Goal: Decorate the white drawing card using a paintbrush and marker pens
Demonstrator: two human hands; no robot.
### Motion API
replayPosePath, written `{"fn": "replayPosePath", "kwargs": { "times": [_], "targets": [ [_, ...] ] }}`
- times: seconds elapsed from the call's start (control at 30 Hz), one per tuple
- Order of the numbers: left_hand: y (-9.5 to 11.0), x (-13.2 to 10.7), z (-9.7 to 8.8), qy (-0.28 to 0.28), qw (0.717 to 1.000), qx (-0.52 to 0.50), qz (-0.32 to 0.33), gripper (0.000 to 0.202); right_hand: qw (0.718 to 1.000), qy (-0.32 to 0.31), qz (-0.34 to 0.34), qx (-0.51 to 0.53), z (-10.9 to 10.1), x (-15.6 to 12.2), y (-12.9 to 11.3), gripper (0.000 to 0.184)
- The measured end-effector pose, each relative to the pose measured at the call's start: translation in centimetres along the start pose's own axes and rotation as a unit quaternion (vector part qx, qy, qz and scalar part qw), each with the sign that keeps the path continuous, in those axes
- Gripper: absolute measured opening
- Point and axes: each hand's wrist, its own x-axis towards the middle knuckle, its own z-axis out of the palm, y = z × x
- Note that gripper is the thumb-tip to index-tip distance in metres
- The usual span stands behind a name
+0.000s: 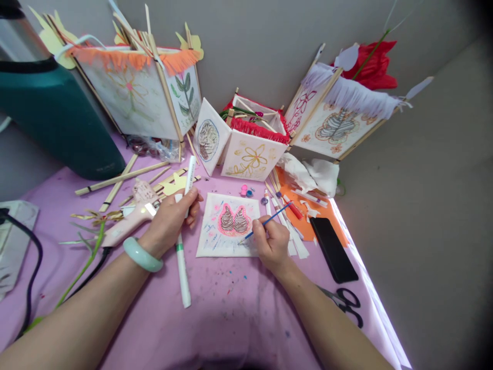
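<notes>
My right hand [272, 239] is closed round a thin blue paintbrush [270, 220]. The brush tip touches the lower part of a small white canvas panel [211, 246], which bears two brown-striped shapes outlined in pink and blue strokes around them. Left of the panel, my left hand [173, 216], with a pale green bangle [143, 255] at the wrist, is closed round a white marker [190, 177] that points upward. Under that hand a second white marker with a green band [184, 277] lies on the purple tablecloth.
Decorated panel lanterns [127, 97] stand along the wall. A teal flask [73, 113], wooden sticks [119, 180] and a hot glue gun [123, 228] are on the left. To the right lie orange paper [337, 221], a black phone [333, 249] and scissors [346, 303].
</notes>
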Motion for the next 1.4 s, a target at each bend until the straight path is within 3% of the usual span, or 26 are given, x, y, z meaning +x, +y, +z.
{"fn": "replayPosePath", "kwargs": {
  "times": [0.13, 0.3, 0.6, 0.73, 0.9, 1.1, 1.4],
  "targets": [
    [0.0, 0.1, 0.0, 0.004, 1.000, 0.003, 0.000, 0.027, 0.999, -0.016, -0.026, -0.031, 0.2, 0.1, 0.3, 0.027],
    [0.1, 0.0, 0.1, 0.004, 1.000, 0.003, -0.001, 0.027, 0.998, 0.032, -0.036, -0.033, -0.2, 0.2, 0.0, 0.027],
    [0.1, 0.1, 0.0, 0.005, 1.000, 0.004, 0.000, 0.026, 0.999, -0.045, -0.019, -0.017, 0.2, -0.1, -0.1, 0.024],
    [0.0, 0.1, 0.1, 0.002, 1.000, 0.004, 0.000, 0.027, 0.998, 0.011, -0.051, -0.041, 0.0, 0.2, 0.3, 0.027],
    [0.0, 0.1, 0.0, 0.000, 1.000, 0.007, 0.001, 0.026, 0.998, 0.050, 0.031, -0.014, -0.7, 0.4, 0.4, 0.022],
    [0.0, 0.0, -0.1, 0.001, 1.000, 0.006, 0.003, 0.026, 0.991, -0.066, 0.054, 0.106, -1.0, 0.2, 0.5, 0.027],
    [0.1, 0.0, 0.1, 0.003, 1.000, 0.013, 0.000, 0.026, 0.980, -0.102, 0.075, 0.155, -0.9, 0.1, 0.8, 0.027]
  ]
}}
